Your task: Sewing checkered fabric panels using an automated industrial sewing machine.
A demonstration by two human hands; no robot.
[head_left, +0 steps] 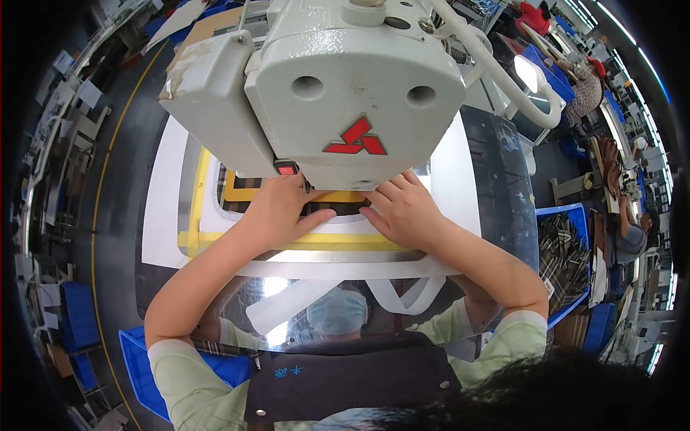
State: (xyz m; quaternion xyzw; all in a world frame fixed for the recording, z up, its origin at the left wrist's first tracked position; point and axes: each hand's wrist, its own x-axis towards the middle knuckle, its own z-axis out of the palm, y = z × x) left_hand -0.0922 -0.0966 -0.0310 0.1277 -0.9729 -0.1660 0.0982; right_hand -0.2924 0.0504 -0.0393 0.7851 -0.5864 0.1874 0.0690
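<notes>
A white industrial sewing machine head (359, 108) with a red emblem stands over the work and hides its needle area. Beneath it lies dark checked fabric (224, 188) with a yellow strip frame (244, 194) on it. My left hand (282, 210) rests on the left of this work, thumb stretched out apart from the fingers, whose tips are partly hidden by the machine. From the right, my right hand (404, 210) presses on the strip and fabric, its fingers spread and its thumb apart. A white sheet (162, 233) edged with yellow tape (316, 241) surrounds the fabric.
White strips (295, 302) lie on the shiny table edge (248, 291) near me. A blue crate (586, 215) of checked pieces (564, 248) stands at right, and a blue bin (140, 366) at lower left. Other people work at the far right.
</notes>
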